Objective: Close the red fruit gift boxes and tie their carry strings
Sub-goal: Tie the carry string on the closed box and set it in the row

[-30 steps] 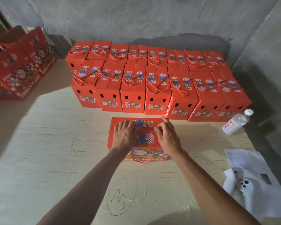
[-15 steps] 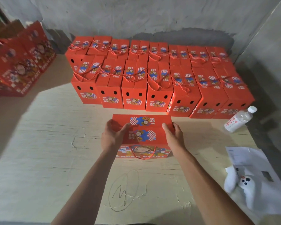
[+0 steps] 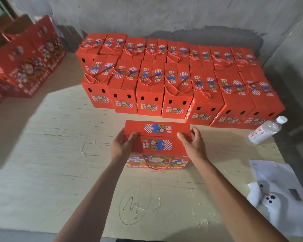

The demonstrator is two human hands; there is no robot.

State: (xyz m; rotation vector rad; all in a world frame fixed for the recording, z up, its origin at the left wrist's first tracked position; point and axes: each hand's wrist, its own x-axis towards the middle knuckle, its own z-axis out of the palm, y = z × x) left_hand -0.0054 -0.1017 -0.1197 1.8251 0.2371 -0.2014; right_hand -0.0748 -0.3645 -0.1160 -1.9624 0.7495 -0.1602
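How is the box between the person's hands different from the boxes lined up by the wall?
The box in hand stands alone with its long side facing the camera; the rowed boxes are packed together, narrow hole-punched ends forward. Its red carry string hangs loose down the front; theirs are drawn across their tops. The left hand and right hand grip its ends. All share the red printed design.

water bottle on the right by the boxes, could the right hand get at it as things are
Probably yes, once it lets go. The right hand grips the end of the red cardboard gift box, and the clear plastic water bottle lies on its side to that hand's right, with only bare wooden tabletop between them.
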